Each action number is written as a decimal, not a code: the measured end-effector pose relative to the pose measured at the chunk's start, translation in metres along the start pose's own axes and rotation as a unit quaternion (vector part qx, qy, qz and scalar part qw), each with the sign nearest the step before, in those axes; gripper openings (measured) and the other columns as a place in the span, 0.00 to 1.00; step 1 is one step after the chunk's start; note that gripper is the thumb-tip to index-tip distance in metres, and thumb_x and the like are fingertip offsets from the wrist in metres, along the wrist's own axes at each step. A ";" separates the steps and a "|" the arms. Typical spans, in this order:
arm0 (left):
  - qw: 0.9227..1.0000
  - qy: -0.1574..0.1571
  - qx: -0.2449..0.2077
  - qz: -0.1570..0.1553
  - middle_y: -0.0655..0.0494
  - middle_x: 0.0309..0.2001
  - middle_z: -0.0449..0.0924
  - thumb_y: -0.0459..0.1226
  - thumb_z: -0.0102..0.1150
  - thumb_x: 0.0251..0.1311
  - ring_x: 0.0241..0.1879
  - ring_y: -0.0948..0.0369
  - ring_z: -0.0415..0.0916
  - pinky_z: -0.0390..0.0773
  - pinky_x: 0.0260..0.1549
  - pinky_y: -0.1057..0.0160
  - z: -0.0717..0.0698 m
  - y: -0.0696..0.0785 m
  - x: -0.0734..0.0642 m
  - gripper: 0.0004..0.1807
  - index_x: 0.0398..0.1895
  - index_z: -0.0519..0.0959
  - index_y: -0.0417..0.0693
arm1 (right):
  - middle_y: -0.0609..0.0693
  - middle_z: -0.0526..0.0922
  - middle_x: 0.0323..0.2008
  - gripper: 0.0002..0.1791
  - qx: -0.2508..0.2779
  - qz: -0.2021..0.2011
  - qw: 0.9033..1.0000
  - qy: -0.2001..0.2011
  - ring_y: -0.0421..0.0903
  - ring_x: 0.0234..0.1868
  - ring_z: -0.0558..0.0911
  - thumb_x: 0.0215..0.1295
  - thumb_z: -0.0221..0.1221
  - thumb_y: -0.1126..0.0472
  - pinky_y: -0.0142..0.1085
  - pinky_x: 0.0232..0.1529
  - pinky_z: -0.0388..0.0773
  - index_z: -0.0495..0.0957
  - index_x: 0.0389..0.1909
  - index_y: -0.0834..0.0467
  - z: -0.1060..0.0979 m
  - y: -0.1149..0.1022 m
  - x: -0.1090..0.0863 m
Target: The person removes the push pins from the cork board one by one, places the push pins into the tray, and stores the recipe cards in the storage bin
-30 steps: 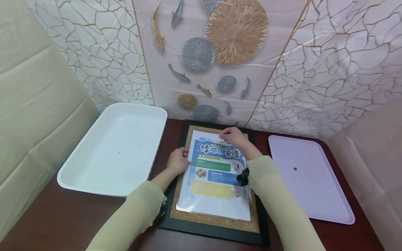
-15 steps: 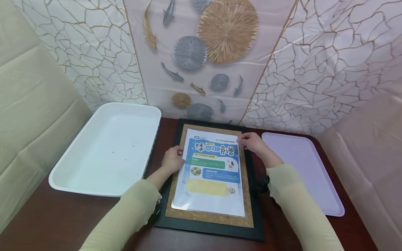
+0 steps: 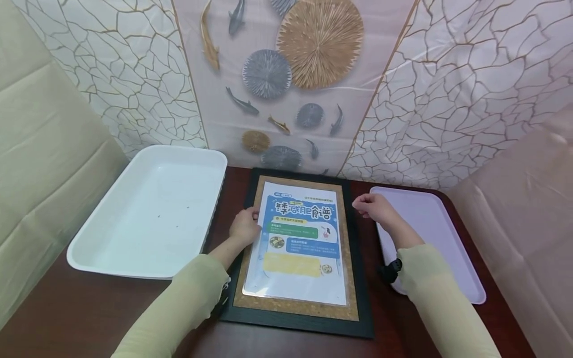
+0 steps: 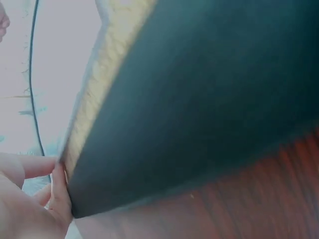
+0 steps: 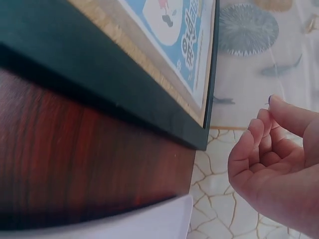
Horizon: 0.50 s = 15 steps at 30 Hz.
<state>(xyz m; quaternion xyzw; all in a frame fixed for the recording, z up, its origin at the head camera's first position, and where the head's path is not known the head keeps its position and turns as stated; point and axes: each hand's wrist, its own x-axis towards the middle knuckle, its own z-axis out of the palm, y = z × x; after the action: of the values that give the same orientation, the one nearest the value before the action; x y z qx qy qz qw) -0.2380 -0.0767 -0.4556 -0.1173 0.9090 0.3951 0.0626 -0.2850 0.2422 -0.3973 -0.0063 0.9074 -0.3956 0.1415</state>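
Note:
A laminated printed sheet [image 3: 295, 278] with blue, green and yellow panels lies on a cork board [image 3: 304, 309] in a black frame [image 3: 309, 325]. My left hand [image 3: 245, 227] is at the sheet's left edge; in the left wrist view its thumb and index finger meet there and pinch the edge. Just right of the frame, my right hand [image 3: 376, 208] hovers off the board. The right wrist view shows its thumb and index finger pinching a small purple thumbtack [image 5: 269, 100], mostly covered by the fingertips, with a thin point showing.
A white tray [image 3: 147, 214] with a few tiny dark specks stands on the left of the dark wooden table [image 3: 71, 308]. A lavender tray [image 3: 429, 219] lies at the right, partly behind the right arm. Patterned cloth [image 3: 268, 74] hangs behind the table.
My right hand has moved from the sheet's top, past its upper right corner, to the right of the frame. My left hand stays at the left edge. The head view has shifted slightly.

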 end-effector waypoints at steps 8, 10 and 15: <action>0.998 -0.029 -0.050 0.005 0.43 0.50 0.76 0.27 0.51 0.56 0.50 0.52 0.73 0.76 0.51 0.57 -0.006 0.005 0.000 0.24 0.58 0.71 0.36 | 0.50 0.74 0.32 0.15 0.007 -0.024 1.000 0.011 0.41 0.34 0.72 0.69 0.49 0.60 0.28 0.37 0.74 0.72 0.44 0.71 -0.013 0.009 -0.015; 0.997 -0.039 -0.060 0.017 0.42 0.51 0.75 0.27 0.50 0.58 0.52 0.51 0.73 0.75 0.53 0.56 -0.008 0.008 -0.001 0.23 0.59 0.69 0.36 | 0.46 0.73 0.31 0.16 0.010 -0.027 1.000 0.012 0.39 0.33 0.71 0.69 0.49 0.60 0.28 0.37 0.74 0.71 0.45 0.71 -0.017 0.010 -0.019; 0.993 -0.049 -0.083 0.064 0.38 0.55 0.73 0.30 0.43 0.65 0.55 0.48 0.73 0.74 0.54 0.51 -0.020 0.018 -0.006 0.23 0.64 0.61 0.40 | 0.48 0.75 0.35 0.18 0.008 -0.018 1.000 0.019 0.38 0.36 0.72 0.69 0.49 0.58 0.29 0.38 0.74 0.71 0.47 0.72 -0.023 0.013 -0.025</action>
<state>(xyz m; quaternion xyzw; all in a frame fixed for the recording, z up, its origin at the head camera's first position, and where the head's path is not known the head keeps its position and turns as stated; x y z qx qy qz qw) -0.2368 -0.0790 -0.4281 -0.0442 0.8742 0.4781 0.0722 -0.2655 0.2703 -0.3851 -0.0141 0.9066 -0.4053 0.1168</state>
